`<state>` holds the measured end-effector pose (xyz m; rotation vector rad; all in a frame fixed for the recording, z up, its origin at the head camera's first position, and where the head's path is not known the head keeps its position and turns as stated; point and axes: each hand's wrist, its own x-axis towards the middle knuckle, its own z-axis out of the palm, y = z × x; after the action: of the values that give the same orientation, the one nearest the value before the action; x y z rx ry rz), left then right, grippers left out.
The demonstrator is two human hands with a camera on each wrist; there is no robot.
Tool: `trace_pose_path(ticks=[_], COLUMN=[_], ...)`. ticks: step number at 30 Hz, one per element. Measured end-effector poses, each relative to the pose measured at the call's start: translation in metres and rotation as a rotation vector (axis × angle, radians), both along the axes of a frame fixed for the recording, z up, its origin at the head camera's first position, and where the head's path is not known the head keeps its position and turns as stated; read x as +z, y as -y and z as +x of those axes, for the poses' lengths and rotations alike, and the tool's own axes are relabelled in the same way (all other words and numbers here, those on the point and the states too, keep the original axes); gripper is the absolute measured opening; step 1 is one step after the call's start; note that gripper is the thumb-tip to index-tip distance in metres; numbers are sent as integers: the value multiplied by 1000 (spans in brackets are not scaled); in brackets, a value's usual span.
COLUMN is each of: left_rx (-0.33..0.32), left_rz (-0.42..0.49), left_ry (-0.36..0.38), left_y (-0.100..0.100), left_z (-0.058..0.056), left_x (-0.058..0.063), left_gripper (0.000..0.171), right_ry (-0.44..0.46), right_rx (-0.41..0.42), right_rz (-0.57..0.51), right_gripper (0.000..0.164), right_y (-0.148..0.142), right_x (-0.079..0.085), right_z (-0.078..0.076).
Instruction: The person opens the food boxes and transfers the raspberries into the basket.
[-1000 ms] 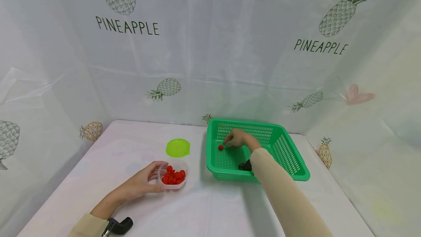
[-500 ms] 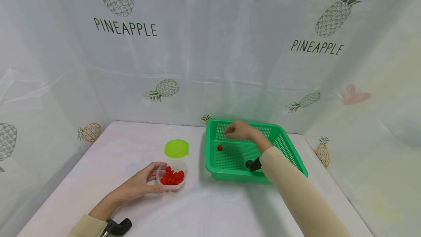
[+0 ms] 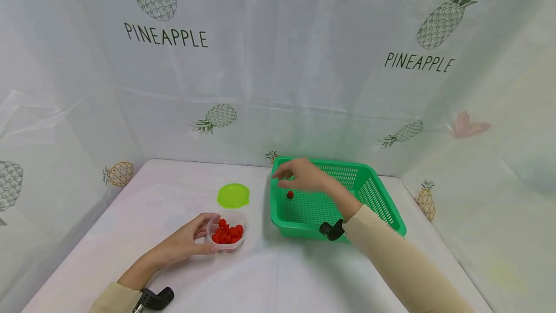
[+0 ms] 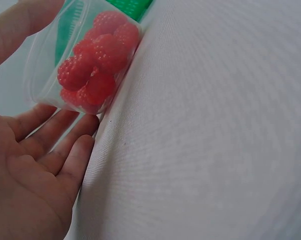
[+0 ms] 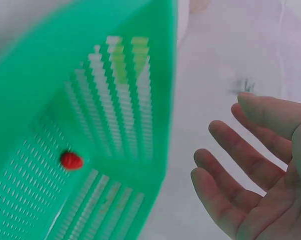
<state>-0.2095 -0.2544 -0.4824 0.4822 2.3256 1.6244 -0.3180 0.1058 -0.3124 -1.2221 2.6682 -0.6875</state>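
Note:
A small clear plastic container [image 3: 236, 215] stands on the table with several raspberries [image 3: 227, 235] inside. My left hand [image 3: 187, 243] holds it from the left, thumb on one side and fingers on the other. In the left wrist view, raspberries [image 4: 98, 60] show through its clear wall [image 4: 44, 75]. My right hand [image 3: 304, 176] hovers over the back left part of the green basket [image 3: 299, 230]. Its fingers are spread, with nothing between them in the right wrist view. One lone raspberry [image 3: 290, 194] lies on the basket's floor, below that hand.
A lime-green round lid [image 3: 233, 195] with a tab lies behind the container, left of the basket. White cloth [image 3: 260, 284] covers the table. A pineapple-print sheet [image 3: 304, 86] hangs along the back and sides. A black wrist device [image 3: 332, 230] overlaps the basket's front rim.
My right hand has risen from the basket's floor and shifted left toward its left rim, its fingers spreading. The lone raspberry has stayed in place. My left hand still holds the container.

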Motion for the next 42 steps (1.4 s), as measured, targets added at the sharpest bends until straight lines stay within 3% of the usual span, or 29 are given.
trace_pose_path(ticks=[18,26,36,42], left_rx=[8,3,-13,-6], left_rz=[-37,-14,4,3], left_ry=[-7,9,1,11], left_y=[2,2,2,2], left_z=[0,0,1,2], left_x=[1,1,1,3], left_gripper=[84,85,86,87], right_ry=[18,-16,54,50], right_rx=[75,67,23,4], right_rz=[-18,38,9,-7], right_gripper=[26,23,24,23], right_y=[63,85,104,114], right_x=[-34,-55,-79,-92], right_z=[41,52,66,70])
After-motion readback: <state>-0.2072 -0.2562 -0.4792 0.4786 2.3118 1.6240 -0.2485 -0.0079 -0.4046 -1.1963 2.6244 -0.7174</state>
